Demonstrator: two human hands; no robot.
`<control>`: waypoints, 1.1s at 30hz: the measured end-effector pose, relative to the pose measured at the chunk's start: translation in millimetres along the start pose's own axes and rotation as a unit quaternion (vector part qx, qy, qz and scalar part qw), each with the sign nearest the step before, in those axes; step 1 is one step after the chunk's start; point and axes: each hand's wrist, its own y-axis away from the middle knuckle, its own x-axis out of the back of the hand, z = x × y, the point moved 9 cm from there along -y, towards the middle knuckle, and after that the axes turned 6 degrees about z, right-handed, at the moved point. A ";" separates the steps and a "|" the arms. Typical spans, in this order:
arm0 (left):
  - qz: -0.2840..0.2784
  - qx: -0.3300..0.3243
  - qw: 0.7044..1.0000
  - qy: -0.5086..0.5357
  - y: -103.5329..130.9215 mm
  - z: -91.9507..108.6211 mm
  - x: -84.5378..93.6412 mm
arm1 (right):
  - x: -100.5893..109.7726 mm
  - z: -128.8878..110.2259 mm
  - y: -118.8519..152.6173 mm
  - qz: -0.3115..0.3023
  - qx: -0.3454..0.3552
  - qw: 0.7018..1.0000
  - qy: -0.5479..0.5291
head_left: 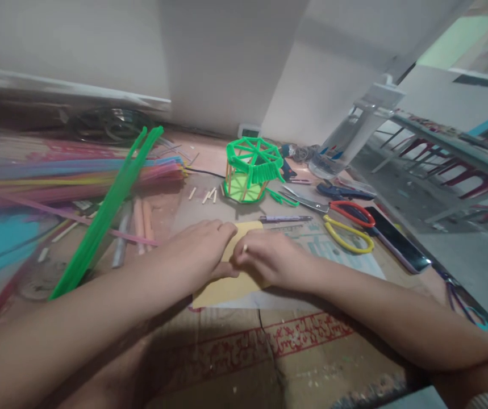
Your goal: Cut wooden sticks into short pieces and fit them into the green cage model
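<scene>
A yellow sheet (218, 292) lies under both hands, over a printed white paper (346, 255). My right hand (271, 255) is closed in a pinch, and a small pale tip, perhaps a stick end, shows between its fingers; what it belongs to is hidden. My left hand (205, 250) rests on the sheet's left part, thumb and fingers apart, its fingertips close to the right hand. Just beyond the hands stands a green octagonal frame (254, 167) with thin wooden posts. Several short pale sticks (209, 196) lie to its left.
Green pipe cleaners (103, 221) and a blurred colored bundle (141, 176) lie left. A pen (286, 218), scissors (348, 234), pliers (346, 190) and a phone (399, 238) lie right. Behind them stands a clear bottle (346, 136). Glue sticks (142, 224) lie beyond my left forearm.
</scene>
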 end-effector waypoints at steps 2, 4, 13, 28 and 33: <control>0.004 -0.006 1.000 -0.005 1.1 -0.6 -0.3 | 6.6 2.6 -0.5 0.037 -0.011 0.999 0.035; 0.006 -0.017 1.000 0.001 1.8 -0.5 -1.0 | 4.9 -1.2 -0.9 0.028 0.009 0.999 0.015; -0.008 -0.002 1.000 -0.002 0.3 0.8 0.3 | 2.4 1.0 -2.5 0.002 -0.009 1.000 -0.028; 0.000 -0.003 1.000 -0.008 0.8 -2.4 0.7 | 6.8 -1.1 -1.8 0.022 0.000 1.000 0.022; -0.005 0.000 1.000 -0.002 0.2 1.1 1.9 | 3.9 -4.1 -1.6 0.016 0.012 1.000 -0.015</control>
